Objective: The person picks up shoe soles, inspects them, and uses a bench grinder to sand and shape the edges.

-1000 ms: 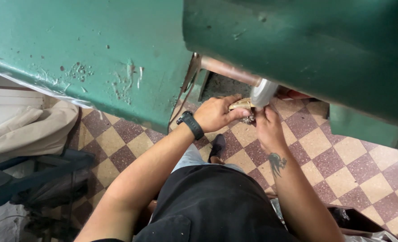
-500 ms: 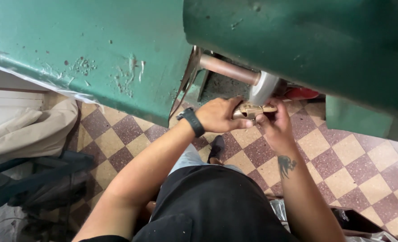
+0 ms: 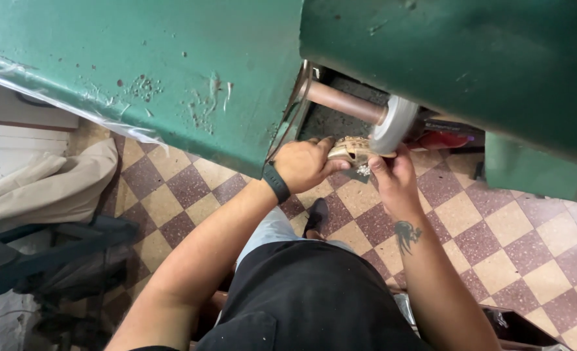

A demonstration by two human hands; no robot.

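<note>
Both of my hands grip a small tan woven piece (image 3: 352, 149) and press it up against a grey buffing wheel (image 3: 393, 123). The wheel sits on a brown horizontal shaft (image 3: 344, 102) that sticks out of a green machine housing (image 3: 171, 71). My left hand (image 3: 307, 163), with a black band at the wrist, holds the piece's left end. Its right end is pinched by my right hand (image 3: 392, 174), just under the wheel. Part of the piece is hidden by my fingers.
A second green housing (image 3: 470, 58) overhangs the wheel from above right. A red object (image 3: 442, 139) lies behind the wheel. Below is a checkered tile floor (image 3: 496, 227). A beige cloth (image 3: 48, 185) and a dark blue frame (image 3: 48, 250) stand at the left.
The view has tilted so the shaft and wheel show more fully. My hands still hold the piece at the wheel, shifted slightly lower in the view.
</note>
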